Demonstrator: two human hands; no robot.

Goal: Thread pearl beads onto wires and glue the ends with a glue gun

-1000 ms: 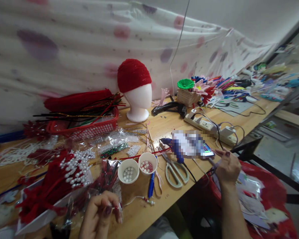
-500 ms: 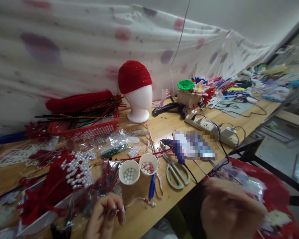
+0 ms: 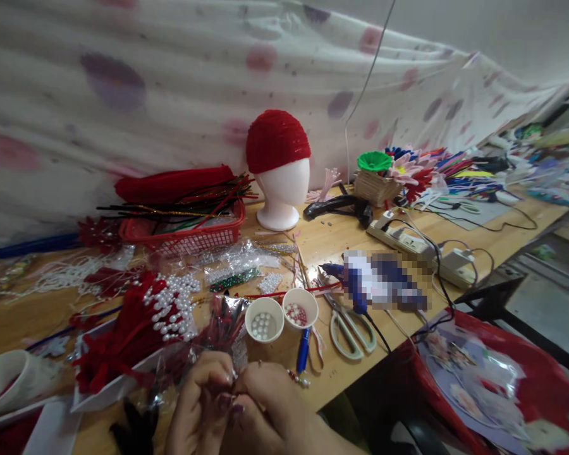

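My left hand and my right hand meet at the lower middle, fingertips pinched together and touching. The left fingers are closed on a beaded string, mostly hidden by the hands. Its beaded end shows beyond my right hand, on the table. What the right fingers pinch is hidden. Just beyond the hands stand a white cup of pearl beads and a white cup of red and white beads. A blue pen lies by them, and scissors with pale handles lie farther right.
A white foam head wears a red cap. Left are a red basket, a white tray of red fuzzy pieces and a pearl strand. A glue gun and power strip lie right, with cables over the table's edge.
My right hand has come in from the right, where it was blurred, to meet my left hand. The camera view has turned slightly left. The cups and scissors stay in place.
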